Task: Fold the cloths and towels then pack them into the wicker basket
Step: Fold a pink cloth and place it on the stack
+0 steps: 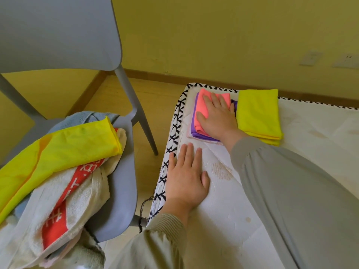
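The right hand lies flat, fingers straight and slightly spread, pressing down on a folded pink cloth. That cloth tops a small stack, with a folded purple cloth under it and a pale one at the bottom, only its edge showing. Just beside the right hand, on its outer side and touching the stack, sits a folded yellow cloth. All of these rest near the corner of a white mattress edged with black cross stitching. The left hand also lies open, palm down on the bare mattress. It is nearer the body than the stack and close to the stitched edge, holding nothing. Well to the outer side of the left hand stands a grey chair, whose seat carries the unfolded pile. In the pile a loose yellow cloth is draped over a white towel with a red band (the band bears white characters). A blue towel shows at the back of the pile.
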`<state>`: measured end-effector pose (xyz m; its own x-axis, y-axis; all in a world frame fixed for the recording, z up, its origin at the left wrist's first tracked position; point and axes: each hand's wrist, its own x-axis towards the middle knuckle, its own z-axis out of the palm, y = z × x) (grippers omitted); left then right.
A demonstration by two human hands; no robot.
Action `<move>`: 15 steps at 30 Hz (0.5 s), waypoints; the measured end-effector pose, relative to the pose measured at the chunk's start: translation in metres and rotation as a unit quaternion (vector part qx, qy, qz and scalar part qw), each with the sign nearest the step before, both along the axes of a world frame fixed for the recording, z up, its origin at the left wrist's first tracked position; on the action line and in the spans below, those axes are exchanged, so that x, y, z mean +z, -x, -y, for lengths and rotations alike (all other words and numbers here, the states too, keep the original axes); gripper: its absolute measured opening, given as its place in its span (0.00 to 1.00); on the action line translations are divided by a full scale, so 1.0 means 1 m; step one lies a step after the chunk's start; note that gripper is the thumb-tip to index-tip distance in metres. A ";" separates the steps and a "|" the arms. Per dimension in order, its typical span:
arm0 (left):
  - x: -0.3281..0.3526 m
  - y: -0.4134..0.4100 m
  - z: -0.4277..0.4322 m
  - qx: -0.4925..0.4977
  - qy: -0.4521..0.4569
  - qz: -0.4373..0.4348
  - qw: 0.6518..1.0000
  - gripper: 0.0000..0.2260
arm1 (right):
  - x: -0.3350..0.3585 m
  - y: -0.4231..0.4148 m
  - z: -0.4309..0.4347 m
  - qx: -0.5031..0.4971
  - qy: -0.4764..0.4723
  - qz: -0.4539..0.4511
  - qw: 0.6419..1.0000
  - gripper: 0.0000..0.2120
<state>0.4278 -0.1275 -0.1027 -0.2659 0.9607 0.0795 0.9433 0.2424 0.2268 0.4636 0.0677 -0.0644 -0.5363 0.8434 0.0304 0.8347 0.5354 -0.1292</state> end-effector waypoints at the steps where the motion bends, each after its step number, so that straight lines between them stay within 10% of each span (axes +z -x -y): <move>1: 0.000 0.000 -0.001 0.000 0.004 0.000 1.000 0.29 | 0.002 0.001 0.001 -0.003 0.000 0.010 1.000 0.30; 15: 0.039 0.028 0.040 -0.091 0.164 0.013 0.982 0.32 | 0.062 -0.035 0.065 -0.007 0.012 0.092 0.996 0.28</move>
